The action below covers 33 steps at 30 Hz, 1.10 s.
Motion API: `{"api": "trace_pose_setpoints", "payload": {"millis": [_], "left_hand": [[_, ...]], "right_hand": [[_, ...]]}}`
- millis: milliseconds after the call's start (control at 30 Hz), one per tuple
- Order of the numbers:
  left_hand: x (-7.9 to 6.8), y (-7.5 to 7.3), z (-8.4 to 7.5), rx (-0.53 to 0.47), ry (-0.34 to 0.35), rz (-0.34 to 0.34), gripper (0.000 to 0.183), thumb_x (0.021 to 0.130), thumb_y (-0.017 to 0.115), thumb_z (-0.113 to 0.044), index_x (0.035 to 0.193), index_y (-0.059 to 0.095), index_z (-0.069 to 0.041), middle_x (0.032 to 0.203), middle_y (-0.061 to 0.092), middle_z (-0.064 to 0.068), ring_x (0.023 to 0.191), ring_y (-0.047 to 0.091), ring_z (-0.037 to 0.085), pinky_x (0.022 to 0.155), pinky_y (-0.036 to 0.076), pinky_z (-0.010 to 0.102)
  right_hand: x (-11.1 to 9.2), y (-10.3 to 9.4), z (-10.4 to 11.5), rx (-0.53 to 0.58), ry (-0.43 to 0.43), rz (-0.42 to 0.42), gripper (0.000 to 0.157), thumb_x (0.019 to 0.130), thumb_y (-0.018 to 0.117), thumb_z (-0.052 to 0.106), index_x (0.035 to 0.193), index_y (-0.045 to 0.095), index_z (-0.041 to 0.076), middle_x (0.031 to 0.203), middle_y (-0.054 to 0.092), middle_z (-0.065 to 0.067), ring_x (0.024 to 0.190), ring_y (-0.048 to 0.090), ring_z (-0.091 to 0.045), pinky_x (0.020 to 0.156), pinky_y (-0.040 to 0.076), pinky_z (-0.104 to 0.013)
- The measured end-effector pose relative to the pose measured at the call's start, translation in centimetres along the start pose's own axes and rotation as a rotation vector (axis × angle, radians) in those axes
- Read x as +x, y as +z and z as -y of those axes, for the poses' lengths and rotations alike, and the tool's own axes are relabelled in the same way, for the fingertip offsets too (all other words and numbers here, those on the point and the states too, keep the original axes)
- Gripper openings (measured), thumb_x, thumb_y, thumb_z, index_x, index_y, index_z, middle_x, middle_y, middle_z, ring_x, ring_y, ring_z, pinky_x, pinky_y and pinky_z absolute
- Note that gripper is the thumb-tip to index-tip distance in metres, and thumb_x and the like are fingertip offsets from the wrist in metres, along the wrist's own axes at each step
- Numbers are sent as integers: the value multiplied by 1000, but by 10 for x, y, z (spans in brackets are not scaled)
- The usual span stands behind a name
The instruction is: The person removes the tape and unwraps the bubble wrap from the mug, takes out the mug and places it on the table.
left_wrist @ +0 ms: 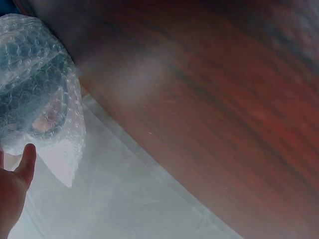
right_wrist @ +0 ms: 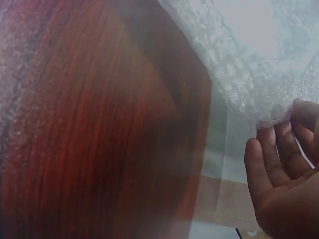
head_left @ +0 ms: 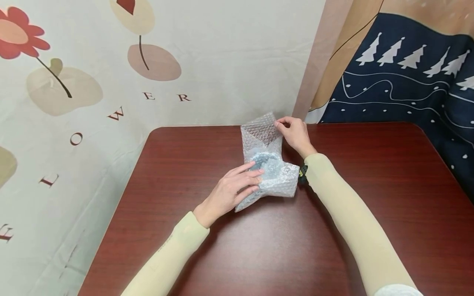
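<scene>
A sheet of clear bubble wrap lies near the far edge of the table, folded partly around a bluish, rounded object. In the left wrist view a loop like a mug handle shows through the wrap. My left hand rests on the bundle from the left, its fingers spread and fairly straight. Up at the raised top flap, my right hand pinches the right corner of the bubble wrap between thumb and fingers; the right wrist view shows this pinch at the wrap's edge.
The dark red wooden table has its far edge just behind the bundle. A pale curtain with flowers and letters hangs behind it. To the right hangs a navy cloth with white trees.
</scene>
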<state>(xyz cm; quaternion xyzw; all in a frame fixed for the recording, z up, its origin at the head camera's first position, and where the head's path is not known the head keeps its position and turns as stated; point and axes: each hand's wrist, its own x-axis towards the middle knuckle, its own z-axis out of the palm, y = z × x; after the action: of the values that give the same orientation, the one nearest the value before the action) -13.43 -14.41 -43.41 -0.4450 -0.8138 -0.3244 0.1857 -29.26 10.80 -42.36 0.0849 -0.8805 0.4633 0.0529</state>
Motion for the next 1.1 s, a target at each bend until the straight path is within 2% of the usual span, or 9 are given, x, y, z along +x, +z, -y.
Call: {"api": "trace_pose_setpoints", "payload": {"millis": [133, 233, 333, 533, 633, 933, 1100], "left_hand": [[1, 0, -1, -4, -6, 3, 17, 98, 73, -16, 114, 76, -11, 138, 68, 4, 139, 53, 33, 119, 36, 40], [1, 1, -1, -10, -8, 2, 17, 97, 74, -15, 114, 76, -10, 137, 68, 4, 139, 53, 33, 119, 36, 40], [1, 1, -1, -15, -6, 1, 17, 97, 74, -15, 114, 76, -10, 137, 68, 4, 139, 53, 33, 119, 37, 40], [1, 1, 0, -18, -2, -1, 17, 97, 74, -15, 113, 76, -10, 137, 68, 4, 139, 53, 33, 119, 37, 40], [1, 1, 0, -16, -4, -2, 17, 97, 74, -15, 113, 76, -10, 138, 68, 4, 139, 53, 33, 119, 37, 41], [2, 1, -1, -12, -11, 7, 16, 98, 73, -17, 113, 76, -10, 138, 67, 4, 140, 52, 32, 119, 36, 40], [2, 1, -1, -13, -10, 9, 17, 98, 73, -16, 114, 76, -10, 138, 67, 4, 140, 52, 33, 119, 36, 41]], "right_hand": [[-4, -5, -3, 23, 7, 3, 37, 105, 62, 34, 126, 74, 6, 123, 73, -15, 109, 64, -29, 93, 51, -44], [-12, -11, -5, 55, 9, -12, 42, 105, 60, 36, 133, 71, 7, 130, 70, -14, 121, 63, -29, 103, 50, -47], [-22, -19, -2, 99, 3, -30, 43, 106, 58, 37, 137, 68, 8, 135, 68, -13, 125, 61, -29, 106, 49, -48], [-49, -38, 10, 143, -48, -44, 43, 107, 57, 37, 137, 68, 8, 133, 69, -11, 125, 62, -27, 107, 48, -48], [-64, -47, 17, 124, -55, 6, 45, 107, 56, 40, 139, 67, 9, 136, 67, -11, 127, 60, -28, 108, 47, -50], [-109, -58, 30, 50, -47, 242, 53, 104, 60, 45, 147, 59, 13, 145, 61, -7, 131, 57, -29, 108, 46, -56], [-124, -57, 31, 24, -44, 306, 57, 102, 64, 45, 149, 56, 14, 147, 58, -7, 136, 54, -31, 108, 45, -59]]}}
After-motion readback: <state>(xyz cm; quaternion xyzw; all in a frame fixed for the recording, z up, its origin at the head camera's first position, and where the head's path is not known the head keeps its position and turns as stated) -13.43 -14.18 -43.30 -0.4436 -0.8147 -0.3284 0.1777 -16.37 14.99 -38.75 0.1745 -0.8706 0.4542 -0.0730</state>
